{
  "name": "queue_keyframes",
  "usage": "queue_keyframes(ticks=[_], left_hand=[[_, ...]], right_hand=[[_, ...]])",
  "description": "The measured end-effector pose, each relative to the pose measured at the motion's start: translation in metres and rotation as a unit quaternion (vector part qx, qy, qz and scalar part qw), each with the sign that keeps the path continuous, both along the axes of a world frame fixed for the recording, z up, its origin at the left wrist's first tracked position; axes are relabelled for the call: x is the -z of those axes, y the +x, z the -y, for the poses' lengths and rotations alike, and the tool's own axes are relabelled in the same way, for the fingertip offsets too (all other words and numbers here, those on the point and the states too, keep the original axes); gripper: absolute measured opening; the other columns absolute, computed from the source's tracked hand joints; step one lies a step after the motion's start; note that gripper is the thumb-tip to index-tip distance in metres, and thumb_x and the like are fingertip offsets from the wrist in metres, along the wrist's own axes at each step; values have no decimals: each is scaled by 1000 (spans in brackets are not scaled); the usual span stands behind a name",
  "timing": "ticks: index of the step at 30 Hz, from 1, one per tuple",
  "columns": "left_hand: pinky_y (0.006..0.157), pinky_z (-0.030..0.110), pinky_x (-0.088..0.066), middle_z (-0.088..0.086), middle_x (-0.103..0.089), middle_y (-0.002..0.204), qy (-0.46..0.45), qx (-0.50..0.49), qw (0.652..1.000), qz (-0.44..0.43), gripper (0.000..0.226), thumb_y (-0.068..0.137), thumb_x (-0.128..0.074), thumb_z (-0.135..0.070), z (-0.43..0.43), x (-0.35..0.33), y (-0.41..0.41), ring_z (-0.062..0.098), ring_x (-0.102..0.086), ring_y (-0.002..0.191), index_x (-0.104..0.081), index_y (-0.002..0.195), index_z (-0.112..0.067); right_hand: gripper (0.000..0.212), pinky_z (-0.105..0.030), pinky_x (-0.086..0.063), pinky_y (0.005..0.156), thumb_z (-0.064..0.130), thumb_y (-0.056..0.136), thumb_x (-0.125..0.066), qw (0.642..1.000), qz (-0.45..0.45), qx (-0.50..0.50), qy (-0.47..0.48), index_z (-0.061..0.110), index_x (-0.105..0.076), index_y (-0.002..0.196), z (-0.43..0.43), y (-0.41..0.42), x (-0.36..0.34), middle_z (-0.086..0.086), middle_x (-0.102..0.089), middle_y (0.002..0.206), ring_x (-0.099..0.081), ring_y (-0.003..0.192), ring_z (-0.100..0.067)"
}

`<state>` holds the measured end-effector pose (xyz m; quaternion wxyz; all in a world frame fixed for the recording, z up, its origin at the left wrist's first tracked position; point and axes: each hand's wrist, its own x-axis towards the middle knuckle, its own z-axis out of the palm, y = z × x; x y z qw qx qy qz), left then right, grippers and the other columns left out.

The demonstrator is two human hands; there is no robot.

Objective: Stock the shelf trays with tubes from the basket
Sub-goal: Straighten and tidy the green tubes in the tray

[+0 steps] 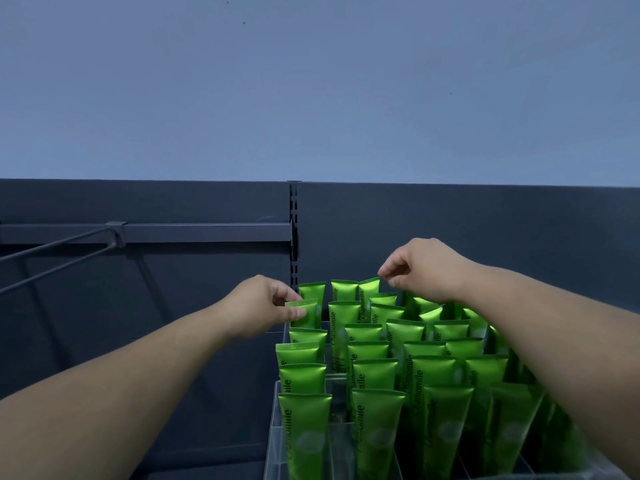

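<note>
Backing onto the dark shelf panel (450, 220), holding green tubes (374, 375) crimp-up in a clear tray (275, 445) for outward-facing labels; pinching a back-left tube (306, 313) in left hand (258, 306) fingers, a back-row tube (369, 292) corner in right hand (422, 268) fingers, probably seating both upright. No basket in view.

Head view, facing shelf, close above trays (277, 403)

— What finish do the tubes (304, 431) have?
— Smooth green plastic with a metallic satin sheen.
— And the trays (277, 441)?
— Clear, glossy plastic. The back panel (450, 220) looks like dark matt metal, and the wall (311, 81) is matt too.
</note>
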<state>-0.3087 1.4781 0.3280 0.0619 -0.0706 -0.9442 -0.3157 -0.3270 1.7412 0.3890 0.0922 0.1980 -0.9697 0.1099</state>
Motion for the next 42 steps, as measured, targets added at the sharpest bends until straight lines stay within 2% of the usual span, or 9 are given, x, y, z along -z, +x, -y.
queue_keyframes(ticks=[4, 9, 16, 19, 21, 25, 29, 33, 42], left_hand=[[83, 17, -48, -12, -71, 91, -6, 5, 1000, 6, 25, 78, -74, -42, -2, -4, -2, 0, -64, 90, -71, 100, -31], [80, 12, -45, -15, -71, 89, 0, 16, 1000, -4, 21, 78, -75, -38, -14, -17, -3, -3, -65, 88, -71, 96, -29], [83, 17, -49, -16, -69, 89, -157, 69, 985, -33, 20, 82, -71, -39, -57, -40, -12, -1, -62, 86, -73, 101, -29], [69, 8, -44, -14, -69, 89, -217, 90, 972, -25, 23, 84, -70, -37, -71, -41, -16, -2, -58, 76, -73, 102, -25], [67, 9, -41, -10, -70, 92, -248, 96, 964, -21, 24, 85, -69, -36, -78, -40, -18, -1, -56, 74, -73, 104, -22], [72, 15, -41, -6, -72, 98, -279, 87, 956, -26, 24, 87, -66, -35, -83, -37, -19, 2, -55, 77, -72, 105, -21], [71, 14, -40, -7, -72, 97, -286, 77, 955, -30, 22, 87, -66, -34, -83, -38, -18, 1, -54, 76, -73, 104, -21], [72, 14, -42, -7, -71, 97, -285, 68, 956, -20, 22, 87, -66, -34, -83, -38, -17, 1, -56, 77, -73, 104, -21], [74, 16, -46, -12, -68, 88, -268, 58, 962, 7, 26, 84, -69, -38, -85, -41, -18, 1, -59, 80, -73, 104, -21]], right_hand=[[22, -13, -41, 81, 20, 90, -66, 1000, 12, -1, 17, 25, -71, 110, -7, -4, 4, 9, -70, 106, -60, 90, -4], [23, -15, -44, 84, 21, 90, -66, 999, 26, -13, 37, 24, -71, 112, -12, -9, 10, 9, -70, 107, -63, 99, -7], [24, -15, -43, 84, 21, 89, -67, 998, 37, -38, 46, 22, -71, 113, -10, -19, 13, 8, -70, 108, -62, 101, -7], [22, -19, -46, 86, 23, 89, -68, 996, 43, -49, 55, 21, -71, 111, -8, -24, 16, 6, -70, 107, -62, 100, -9], [21, -22, -48, 87, 26, 90, -67, 996, 41, -55, 62, 18, -72, 109, -7, -26, 18, 4, -71, 105, -63, 99, -12], [17, -22, -48, 79, 28, 91, -65, 996, 38, -64, 57, 17, -73, 101, -7, -29, 21, 3, -71, 93, -58, 82, -10], [15, -25, -52, 80, 28, 91, -64, 996, 37, -68, 54, 18, -74, 94, -9, -31, 19, 11, -61, 69, -57, 77, -8], [15, -25, -52, 81, 29, 91, -63, 993, 50, -76, 76, 18, -73, 93, -11, -32, 16, 3, -73, 86, -64, 85, -11], [20, -22, -50, 79, 34, 89, -65, 990, 47, -101, 89, 17, -75, 97, -14, -38, 13, 2, -74, 92, -67, 91, -13]])
